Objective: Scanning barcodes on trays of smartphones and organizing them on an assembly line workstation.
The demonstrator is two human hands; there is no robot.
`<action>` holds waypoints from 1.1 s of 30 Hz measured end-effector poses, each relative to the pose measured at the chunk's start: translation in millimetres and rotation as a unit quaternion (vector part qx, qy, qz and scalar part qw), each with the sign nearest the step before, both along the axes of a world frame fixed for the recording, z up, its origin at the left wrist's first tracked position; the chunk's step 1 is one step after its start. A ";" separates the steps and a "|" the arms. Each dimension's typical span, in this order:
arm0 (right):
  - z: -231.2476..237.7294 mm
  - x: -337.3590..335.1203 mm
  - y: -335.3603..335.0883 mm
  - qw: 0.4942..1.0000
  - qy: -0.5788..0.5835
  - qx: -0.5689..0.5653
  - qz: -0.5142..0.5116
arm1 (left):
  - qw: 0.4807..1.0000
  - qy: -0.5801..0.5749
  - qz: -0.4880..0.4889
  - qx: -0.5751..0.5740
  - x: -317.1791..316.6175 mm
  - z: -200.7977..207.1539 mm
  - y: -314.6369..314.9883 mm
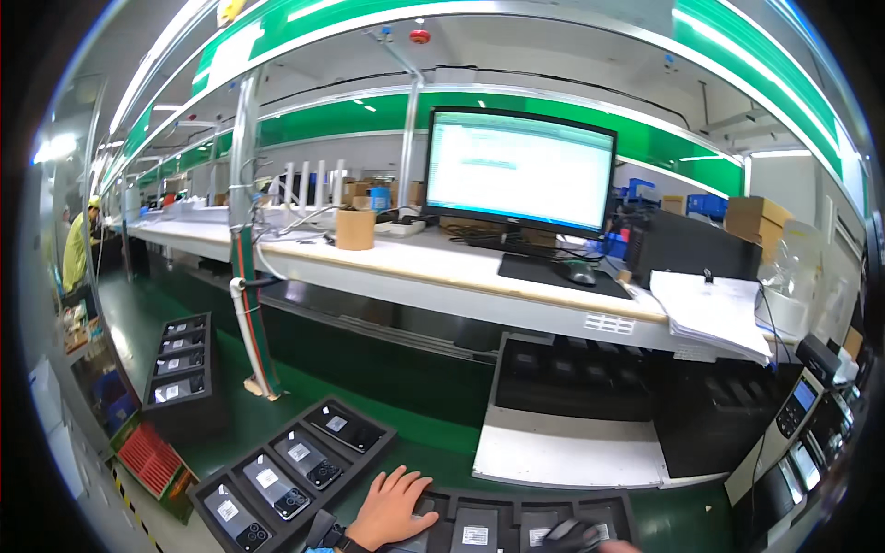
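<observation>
My left hand [392, 509] lies with its fingers spread over the left end of a black foam tray [627, 516] at the lower edge. Dark phones sit in the tray's slots; one phone [476, 527] with a white label shows just right of the hand. A black handheld device [570, 536], smeared by motion, is above the tray's right part and covers some of a labelled phone. Only a bit of my right hand [619, 547] shows at the bottom edge, against that device; most of its fingers are out of sight.
Another tray of labelled phones [318, 493] lies to the left, with a further tray [210, 369] beyond. A metal post [247, 313] stands near them. Ahead is a bench [433, 261] with a monitor [521, 170], mouse [581, 273] and papers [705, 309]. Black trays [572, 387] fill the lower shelf.
</observation>
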State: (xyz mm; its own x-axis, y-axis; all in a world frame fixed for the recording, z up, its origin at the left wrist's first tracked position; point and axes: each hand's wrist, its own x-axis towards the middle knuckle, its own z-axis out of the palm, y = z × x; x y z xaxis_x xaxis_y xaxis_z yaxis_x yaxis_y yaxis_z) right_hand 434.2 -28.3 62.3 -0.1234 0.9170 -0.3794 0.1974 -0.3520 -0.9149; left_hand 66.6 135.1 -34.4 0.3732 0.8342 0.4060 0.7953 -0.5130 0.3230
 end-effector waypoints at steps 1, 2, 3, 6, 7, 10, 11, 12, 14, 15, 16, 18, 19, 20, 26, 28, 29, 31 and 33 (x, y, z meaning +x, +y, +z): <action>5.8 18.1 -8.0 0.994 0.004 0.032 -0.107 | 1.000 0.029 0.007 -0.002 2.9 3.1 -0.6; -6.9 46.7 -13.0 0.982 -0.034 0.072 -0.173 | 0.999 0.035 -0.002 -0.004 3.6 6.0 -0.6; -9.5 62.4 -18.5 0.955 -0.089 0.115 -0.258 | 0.999 0.025 0.001 -0.022 3.6 11.3 -0.3; -108.7 169.1 -19.0 0.772 -0.408 0.340 -0.349 | 0.998 0.021 0.009 -0.052 4.8 22.4 4.4; -121.7 190.3 -24.7 0.722 -0.482 0.344 -0.358 | 0.998 0.030 0.008 -0.055 6.5 25.2 6.3; -135.3 210.2 -30.5 0.827 -0.334 0.151 -0.427 | 0.992 0.091 0.018 -0.090 8.4 26.1 25.1; -130.7 207.2 -31.5 0.827 -0.333 0.147 -0.429 | 0.987 0.107 0.021 -0.117 8.4 27.6 31.7; -124.4 201.5 -30.9 0.842 -0.291 0.140 -0.432 | 0.987 0.097 0.017 -0.130 6.7 25.8 39.8; -108.5 192.8 -22.4 0.860 -0.180 0.077 -0.472 | 0.989 0.071 0.040 -0.122 13.8 24.3 46.5; -107.1 196.6 -17.3 0.861 -0.177 0.067 -0.472 | 0.992 0.049 0.054 -0.107 13.1 22.3 40.1; -108.3 199.3 -15.0 0.869 -0.192 0.066 -0.451 | 0.993 0.043 0.067 -0.086 12.7 22.0 33.8; -106.0 194.3 -22.9 0.871 -0.214 0.060 -0.438 | 0.994 0.034 0.060 -0.086 11.5 17.4 27.3; -100.6 194.7 -17.9 0.866 -0.223 0.066 -0.442 | 0.995 0.008 0.060 -0.073 13.1 19.3 30.7; -99.9 193.6 -19.7 0.864 -0.228 0.064 -0.444 | 0.995 0.009 0.064 -0.070 17.5 23.0 27.1; -109.7 196.4 -17.7 0.848 -0.282 0.072 -0.443 | 0.993 0.000 0.067 -0.101 23.0 23.4 31.3; -113.4 199.7 -10.8 0.845 -0.300 0.085 -0.434 | 0.994 -0.009 0.070 -0.089 22.6 18.8 36.1; -115.1 200.8 -10.0 0.843 -0.310 0.099 -0.429 | 0.995 -0.012 0.069 -0.070 21.5 18.9 34.8; -96.7 193.9 -14.9 0.856 -0.276 0.100 -0.426 | 0.995 -0.025 0.076 -0.061 25.4 27.9 30.1; -91.8 192.5 -15.1 0.852 -0.282 0.074 -0.434 | 0.995 -0.033 0.068 -0.057 29.2 31.3 30.3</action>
State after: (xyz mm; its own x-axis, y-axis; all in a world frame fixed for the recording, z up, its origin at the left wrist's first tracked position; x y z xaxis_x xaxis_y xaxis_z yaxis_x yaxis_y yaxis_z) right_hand 626.7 -43.4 -29.5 0.7902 0.6123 -0.0261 0.3441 -0.4785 -0.8079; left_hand 95.8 165.4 -3.2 0.2291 0.9173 0.3256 0.8297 -0.3590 0.4275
